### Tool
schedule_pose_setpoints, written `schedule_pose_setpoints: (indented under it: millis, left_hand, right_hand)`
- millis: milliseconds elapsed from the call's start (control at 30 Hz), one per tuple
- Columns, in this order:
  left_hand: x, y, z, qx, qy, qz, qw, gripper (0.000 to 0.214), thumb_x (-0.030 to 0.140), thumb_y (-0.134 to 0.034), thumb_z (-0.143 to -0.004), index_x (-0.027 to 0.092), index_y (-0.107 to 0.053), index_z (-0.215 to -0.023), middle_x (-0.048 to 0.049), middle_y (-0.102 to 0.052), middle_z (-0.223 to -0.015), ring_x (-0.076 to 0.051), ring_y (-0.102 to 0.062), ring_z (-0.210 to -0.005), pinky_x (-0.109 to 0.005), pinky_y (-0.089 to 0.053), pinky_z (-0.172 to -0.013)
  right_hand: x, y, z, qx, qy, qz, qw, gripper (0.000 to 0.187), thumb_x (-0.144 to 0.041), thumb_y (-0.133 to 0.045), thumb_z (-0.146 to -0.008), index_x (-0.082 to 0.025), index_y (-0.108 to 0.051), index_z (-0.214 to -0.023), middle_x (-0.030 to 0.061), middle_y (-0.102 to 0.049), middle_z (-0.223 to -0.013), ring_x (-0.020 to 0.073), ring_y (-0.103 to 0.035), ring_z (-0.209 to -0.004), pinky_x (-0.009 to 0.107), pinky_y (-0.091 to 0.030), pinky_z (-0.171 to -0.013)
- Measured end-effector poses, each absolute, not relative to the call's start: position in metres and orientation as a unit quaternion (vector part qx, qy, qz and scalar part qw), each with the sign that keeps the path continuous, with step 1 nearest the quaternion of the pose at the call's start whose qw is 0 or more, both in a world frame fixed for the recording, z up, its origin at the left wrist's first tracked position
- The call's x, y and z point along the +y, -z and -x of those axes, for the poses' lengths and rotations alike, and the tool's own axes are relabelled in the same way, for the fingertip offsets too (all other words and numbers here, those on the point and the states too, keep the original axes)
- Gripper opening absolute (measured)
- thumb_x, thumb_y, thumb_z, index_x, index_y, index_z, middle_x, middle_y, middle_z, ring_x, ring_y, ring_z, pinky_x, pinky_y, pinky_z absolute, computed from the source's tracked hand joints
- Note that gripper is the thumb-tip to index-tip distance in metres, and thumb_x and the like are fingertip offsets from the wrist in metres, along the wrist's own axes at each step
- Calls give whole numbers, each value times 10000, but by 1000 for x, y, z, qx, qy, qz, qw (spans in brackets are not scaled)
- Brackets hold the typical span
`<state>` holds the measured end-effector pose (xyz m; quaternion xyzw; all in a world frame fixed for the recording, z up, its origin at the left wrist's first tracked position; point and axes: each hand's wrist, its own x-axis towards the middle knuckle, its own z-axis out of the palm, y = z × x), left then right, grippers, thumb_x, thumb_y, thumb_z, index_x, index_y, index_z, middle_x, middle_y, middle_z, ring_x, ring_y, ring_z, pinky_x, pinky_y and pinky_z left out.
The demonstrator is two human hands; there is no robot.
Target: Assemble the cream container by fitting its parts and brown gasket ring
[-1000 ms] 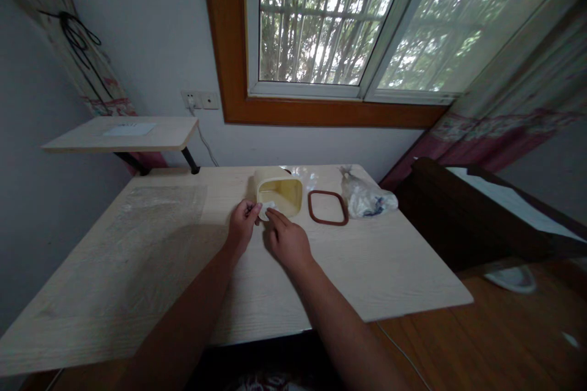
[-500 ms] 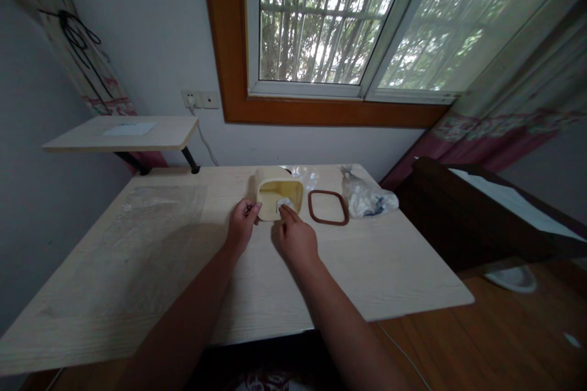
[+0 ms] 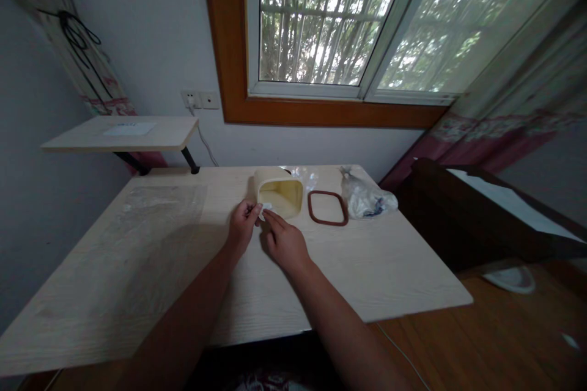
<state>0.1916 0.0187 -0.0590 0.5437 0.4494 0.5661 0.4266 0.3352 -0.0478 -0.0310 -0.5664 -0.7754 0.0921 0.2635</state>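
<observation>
The left hand [image 3: 243,226] pinches a white scrap [image 3: 265,209], any print unreadable, while the half-closed right hand [image 3: 283,243] rests its fingertips [image 3: 268,214] against it, just before a cream tub [image 3: 279,195] and a brown rubber seal [image 3: 327,192].

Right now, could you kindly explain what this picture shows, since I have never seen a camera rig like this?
This view comes from a camera worn on a person's head, looking down at their two bare hands. On the pale wood-grain desk lie a cream plastic square container, a brown rounded-rectangular ring and a crumpled clear plastic bag. The left hand seems to pinch a small white scrap, while the right hand reaches close beside it, fingers extended.
</observation>
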Motion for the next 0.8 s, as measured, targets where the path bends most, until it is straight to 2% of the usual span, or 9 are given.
schedule_pose_setpoints:
  millis: [267, 500, 800]
  left_hand:
    - [19, 58, -191, 454, -567, -540, 425, 288, 466, -652, -861, 207, -552, -788, 46, -552, -597, -112, -523, -525, -225, -416, -523]
    - [20, 59, -190, 452, -569, -542, 422, 309, 488, -651, -869, 205, -555, -787, 37, -566, -598, -113, -527, -521, -225, -411, -516]
    - [19, 56, -189, 453, -568, -544, 420, 306, 481, -655, -866, 205, -554, -778, 40, -556, -586, -115, -531, -527, -223, -414, -528]
  right_hand:
    - [-47, 30, -340, -773, -81, 570, 266, 562, -142, -494, -885, -220, -560, -1438, 32, -572, -1487, 170, -631, -1243, 305, -494, -1076]
    - [-45, 26, -346, -736, -60, 628, 245, 514, -168, -489, -900, -226, -595, -1400, 15, -595, -1463, 176, -650, -1214, 288, -518, -1024]
    - [-44, 24, -350, -686, -37, 699, 201, 518, -224, -478, -922, -224, -564, -1433, 44, -534, -1522, 220, -697, -1121, 338, -560, -949]
